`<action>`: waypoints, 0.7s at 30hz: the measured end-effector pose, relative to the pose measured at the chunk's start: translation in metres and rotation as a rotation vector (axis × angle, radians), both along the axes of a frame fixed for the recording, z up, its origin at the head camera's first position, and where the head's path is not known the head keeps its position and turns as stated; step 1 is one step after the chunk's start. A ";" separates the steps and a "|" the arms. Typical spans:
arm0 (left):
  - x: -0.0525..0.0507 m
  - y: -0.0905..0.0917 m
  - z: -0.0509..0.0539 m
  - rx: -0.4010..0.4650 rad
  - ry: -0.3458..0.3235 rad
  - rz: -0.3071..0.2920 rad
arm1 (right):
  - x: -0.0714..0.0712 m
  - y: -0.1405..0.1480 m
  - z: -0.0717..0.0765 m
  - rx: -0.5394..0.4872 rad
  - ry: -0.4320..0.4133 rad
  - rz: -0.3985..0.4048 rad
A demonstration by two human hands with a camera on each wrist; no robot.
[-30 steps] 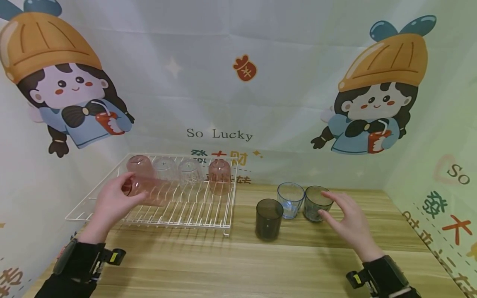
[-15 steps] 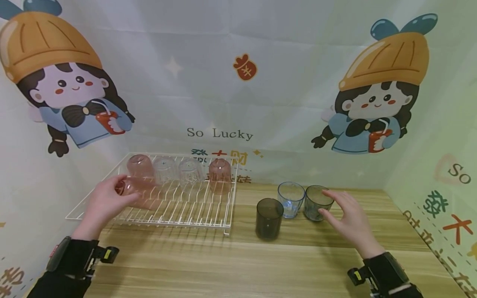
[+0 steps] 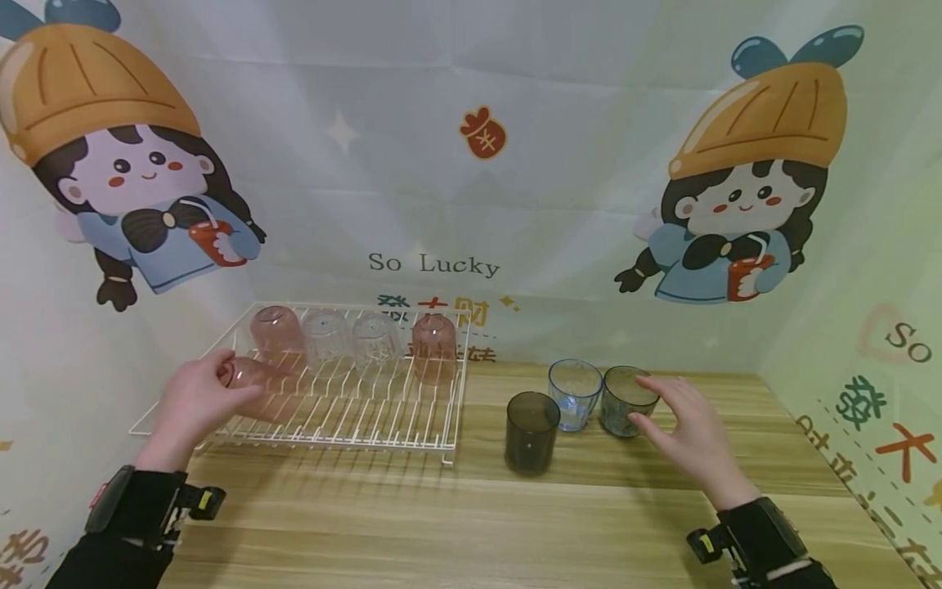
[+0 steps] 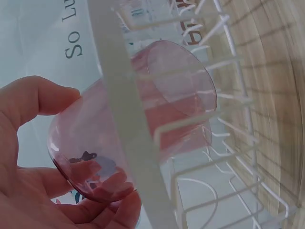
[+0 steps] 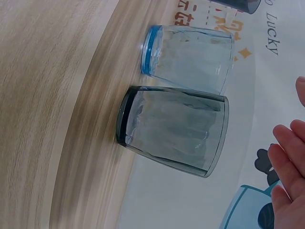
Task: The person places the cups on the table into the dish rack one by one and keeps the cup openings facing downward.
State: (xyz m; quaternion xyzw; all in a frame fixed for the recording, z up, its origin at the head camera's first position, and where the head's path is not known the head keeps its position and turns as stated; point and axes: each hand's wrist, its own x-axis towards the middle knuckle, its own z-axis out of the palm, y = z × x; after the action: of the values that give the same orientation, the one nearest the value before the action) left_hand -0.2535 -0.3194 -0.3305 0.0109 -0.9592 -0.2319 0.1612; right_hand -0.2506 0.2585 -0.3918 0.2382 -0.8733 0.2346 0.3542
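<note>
My left hand (image 3: 193, 401) grips a pink glass (image 4: 95, 129) near its closed base, thumb on one side and fingers on the other. The glass is tilted, its mouth towards the wires of the white rack (image 4: 126, 109); whether it rests on them I cannot tell. On the right, my right hand (image 3: 692, 442) is held with relaxed fingers beside a grey-green tumbler (image 5: 174, 131), and the right wrist view shows a gap between them. That tumbler stands upright next to a blue-tinted glass (image 5: 190, 57). A dark smoky glass (image 3: 531, 433) stands nearer, to their left.
Upside down along the rack's back stand a pink glass (image 3: 276, 329), two clear glasses (image 3: 326, 337) and another pink glass (image 3: 434, 339). The rack sits on a wooden table (image 3: 471, 532). A printed cloth (image 3: 574, 188) hangs behind and at both sides.
My left hand has moved left and slightly down with the pink glass, towards the rack's left side. The right hand and the three upright glasses have stayed in place.
</note>
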 end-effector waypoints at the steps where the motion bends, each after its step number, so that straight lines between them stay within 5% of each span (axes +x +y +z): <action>1: 0.000 -0.001 0.000 -0.011 0.002 0.006 | 0.000 0.000 0.000 0.002 -0.001 -0.002; 15: -0.003 -0.015 -0.005 -0.071 -0.027 0.048 | -0.001 0.000 0.000 0.026 -0.034 -0.023; 21: -0.003 -0.017 -0.006 -0.095 0.011 0.062 | -0.004 0.002 0.000 0.047 -0.050 -0.034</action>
State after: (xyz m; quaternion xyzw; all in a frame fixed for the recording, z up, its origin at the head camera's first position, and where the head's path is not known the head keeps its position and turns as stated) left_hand -0.2568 -0.3360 -0.3369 0.0317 -0.9675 -0.1812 0.1738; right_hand -0.2546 0.2609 -0.3921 0.2259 -0.8911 0.2138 0.3304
